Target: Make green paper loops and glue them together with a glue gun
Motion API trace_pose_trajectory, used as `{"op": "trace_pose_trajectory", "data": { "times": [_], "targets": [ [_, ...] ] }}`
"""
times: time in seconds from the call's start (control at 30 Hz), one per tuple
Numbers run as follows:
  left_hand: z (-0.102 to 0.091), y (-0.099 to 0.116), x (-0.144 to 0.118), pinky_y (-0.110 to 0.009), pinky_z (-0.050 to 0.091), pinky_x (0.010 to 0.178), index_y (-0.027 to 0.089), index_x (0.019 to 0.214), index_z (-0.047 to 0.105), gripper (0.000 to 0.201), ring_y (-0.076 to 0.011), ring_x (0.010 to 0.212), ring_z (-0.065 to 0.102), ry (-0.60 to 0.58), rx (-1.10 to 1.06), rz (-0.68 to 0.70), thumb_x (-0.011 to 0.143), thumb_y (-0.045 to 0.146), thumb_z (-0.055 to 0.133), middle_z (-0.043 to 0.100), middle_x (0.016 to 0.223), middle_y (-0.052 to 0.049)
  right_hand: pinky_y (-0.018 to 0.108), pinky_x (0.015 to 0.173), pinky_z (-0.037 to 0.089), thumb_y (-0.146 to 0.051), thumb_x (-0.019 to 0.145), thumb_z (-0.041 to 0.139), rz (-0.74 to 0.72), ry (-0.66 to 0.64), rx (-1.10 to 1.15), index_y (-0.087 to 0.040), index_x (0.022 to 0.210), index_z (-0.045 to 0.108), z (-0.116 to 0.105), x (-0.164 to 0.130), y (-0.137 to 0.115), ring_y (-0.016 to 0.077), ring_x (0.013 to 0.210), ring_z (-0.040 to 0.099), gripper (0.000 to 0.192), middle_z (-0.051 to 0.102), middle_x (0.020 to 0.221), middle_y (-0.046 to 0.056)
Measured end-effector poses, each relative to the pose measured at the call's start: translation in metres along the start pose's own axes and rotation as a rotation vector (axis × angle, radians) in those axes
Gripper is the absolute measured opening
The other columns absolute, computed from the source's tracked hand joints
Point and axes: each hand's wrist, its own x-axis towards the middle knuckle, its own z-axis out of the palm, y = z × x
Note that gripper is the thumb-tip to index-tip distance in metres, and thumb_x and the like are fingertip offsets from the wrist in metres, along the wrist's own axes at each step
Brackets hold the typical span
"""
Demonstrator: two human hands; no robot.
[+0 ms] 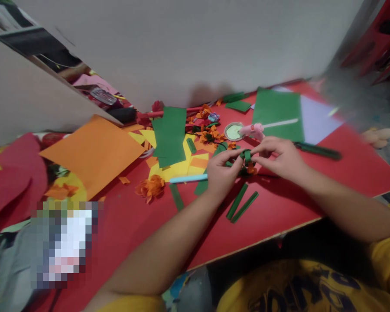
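While both hands meet over the red table (pixel 279 216), a small green paper loop (pixel 246 155) sits pinched between them, held just above the tabletop. The left hand (pixel 221 171) closes its fingertips on the loop's left side, and the right hand (pixel 277 157) closes thumb and forefinger on its right side, so the grip of both is shut on the same piece. Just below the grip, touching or nearly touching the loop, an orange paper flower (pixel 251 169) shows between the hands. Nearer the person than the grip, two green paper strips (pixel 242 207) lie side by side on the table, and another green strip (pixel 176 197) lies well to the left of them. A light blue stick (pixel 188 178) reaches out leftward from beside the left hand. Just beyond the grip stand a round lid (pixel 233 131) and a pink glue gun (pixel 254 129). Farther out to the right lies a green sheet (pixel 276 108); to the left, a second green sheet (pixel 169 134), yellow paper (pixel 177 168), a loose orange flower (pixel 150 187) and a big orange sheet (pixel 94 151).
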Motion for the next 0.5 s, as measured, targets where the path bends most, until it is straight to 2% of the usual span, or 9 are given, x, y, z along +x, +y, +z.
{"op": "trace_pose_trajectory", "data": {
  "times": [0.1, 0.23, 0.3, 0.4, 0.5],
  "targets": [
    [-0.0002, 0.0001, 0.0005, -0.03, 0.062, 0.076, 0.023, 0.103, 0.094, 0.018, -0.0186, 0.078, 0.079, 0.007, -0.012, -0.011, 0.09, 0.028, 0.082, 0.089, 0.097, -0.007, 0.03, 0.065, 0.048, -0.026, 0.094, 0.08, 0.062, -0.016, 0.016, -0.022, 0.097, 0.083, 0.0051, -0.0019, 0.0007, 0.0152, 0.067, 0.06, 0.007, 0.067, 0.076, -0.001],
    [-0.0002, -0.0024, -0.0009, -0.031, 0.062, 0.08, 0.024, 0.102, 0.094, 0.017, -0.0195, 0.081, 0.079, -0.018, -0.008, -0.011, 0.09, 0.028, 0.083, 0.09, 0.099, -0.007, 0.028, 0.062, 0.048, -0.028, 0.096, 0.076, 0.158, -0.138, 0.096, -0.02, 0.091, 0.077, 0.0041, -0.0016, -0.0003, 0.0148, 0.066, 0.062, 0.01, 0.068, 0.077, 0.0],
    [-0.0001, -0.0049, -0.0013, -0.031, 0.062, 0.081, 0.024, 0.103, 0.094, 0.016, -0.0199, 0.083, 0.08, -0.028, -0.033, -0.051, 0.091, 0.03, 0.085, 0.09, 0.1, -0.008, 0.029, 0.066, 0.05, -0.028, 0.098, 0.076, 0.081, -0.147, 0.068, -0.02, 0.09, 0.076, 0.0017, -0.0006, 0.0, 0.0152, 0.069, 0.062, 0.011, 0.069, 0.08, 0.0],
    [0.0, -0.008, -0.0002, -0.031, 0.063, 0.08, 0.023, 0.104, 0.094, 0.018, -0.0198, 0.082, 0.08, -0.072, -0.115, -0.124, 0.092, 0.034, 0.086, 0.089, 0.098, -0.007, 0.031, 0.074, 0.051, -0.024, 0.1, 0.076, -0.117, -0.09, -0.022, -0.021, 0.092, 0.078, -0.0011, 0.0008, 0.0034, 0.016, 0.074, 0.061, 0.009, 0.067, 0.08, 0.0],
    [0.0001, -0.008, 0.0019, -0.031, 0.064, 0.085, 0.023, 0.108, 0.093, 0.022, -0.0206, 0.09, 0.081, -0.122, -0.225, -0.121, 0.094, 0.04, 0.088, 0.089, 0.102, -0.008, 0.03, 0.072, 0.049, -0.022, 0.102, 0.074, -0.21, -0.018, -0.084, -0.021, 0.094, 0.077, -0.0025, 0.0018, 0.0086, 0.0162, 0.075, 0.059, 0.008, 0.063, 0.08, -0.001]
  ]
}}
